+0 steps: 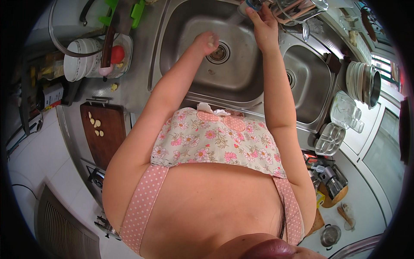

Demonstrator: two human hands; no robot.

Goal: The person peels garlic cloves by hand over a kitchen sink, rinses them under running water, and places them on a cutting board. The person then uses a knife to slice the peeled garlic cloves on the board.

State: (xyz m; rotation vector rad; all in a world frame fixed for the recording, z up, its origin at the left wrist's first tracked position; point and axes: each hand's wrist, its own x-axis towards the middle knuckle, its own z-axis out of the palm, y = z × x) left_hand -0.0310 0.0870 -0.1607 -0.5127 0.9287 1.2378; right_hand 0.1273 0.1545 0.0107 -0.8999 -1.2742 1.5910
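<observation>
My left hand [206, 44] is cupped low in the large steel sink basin [181, 29], beside the drain strainer [220, 52]. Small pale pieces [211, 41] that look like peeled garlic cloves lie in its palm, slightly blurred. At the basin's far right edge, my right hand [266, 28] grips the faucet head [245, 7], which has a blue ring. A faint stream, apparently water, comes from it into the basin. More peeled garlic cloves [97, 123] lie on a dark wooden cutting board [110, 142] to the left.
A knife [108, 48] stands in a green holder [138, 13] near stacked white bowls [77, 61] and a red round item [117, 54]. A glass container of utensils [296, 11] is close to my right hand. Beyond the smaller basin [310, 84] are stacked plates [354, 79] and a divided steel tray [330, 138].
</observation>
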